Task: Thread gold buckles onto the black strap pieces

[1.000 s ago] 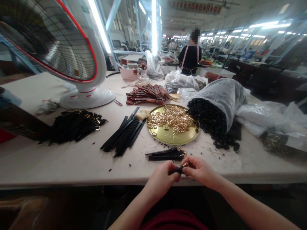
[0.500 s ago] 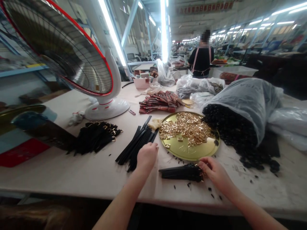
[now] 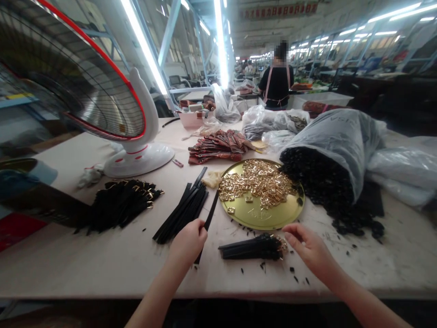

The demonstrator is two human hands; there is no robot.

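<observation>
My left hand [image 3: 187, 243] is closed round a single black strap [image 3: 209, 215], drawn a little away from the loose bundle of black straps [image 3: 182, 210] on the white table [image 3: 102, 264]. My right hand [image 3: 305, 246] hovers with its fingers curled and apart beside a small stack of black straps with gold buckles [image 3: 254, 248]. Nothing shows in its fingers. Beyond both hands sits a round gold tray [image 3: 266, 216] heaped with small gold buckles [image 3: 257, 182].
A pile of buckled black straps [image 3: 118, 207] lies at left, near a white and red fan [image 3: 102, 109]. A plastic bag [image 3: 336, 141] spills black pieces at right. Red-brown straps [image 3: 218, 146] and more bags lie farther back. A person [image 3: 277, 82] stands at a distant table.
A second ago both hands pinched a small black piece at the table's edge. The left hand has since reached to the strap bundle and pulled one strap out; the right moved beside the buckled stack.
</observation>
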